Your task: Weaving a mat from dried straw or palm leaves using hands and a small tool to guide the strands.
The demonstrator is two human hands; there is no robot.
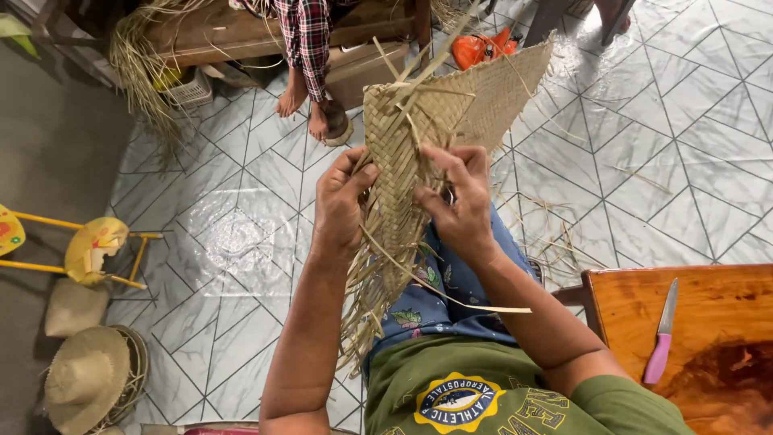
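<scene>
A partly woven mat of pale dried leaf strips [451,105] is held upright over my lap, folded so its edge faces me. Loose strip ends hang down from its lower end and stick up from its top. My left hand [342,205] grips the left side of the woven band. My right hand [459,201] pinches strips on the right side, fingers curled over the weave. Both hands touch the mat at about mid-height.
A wooden table [725,338] at the lower right carries a pink-handled knife [662,334]. Straw hats [84,374] lie on the floor at the lower left beside a yellow child's chair [93,250]. Another person's bare feet [310,109] stand by a wooden bench with dried leaves. Loose strips litter the tiled floor [668,161].
</scene>
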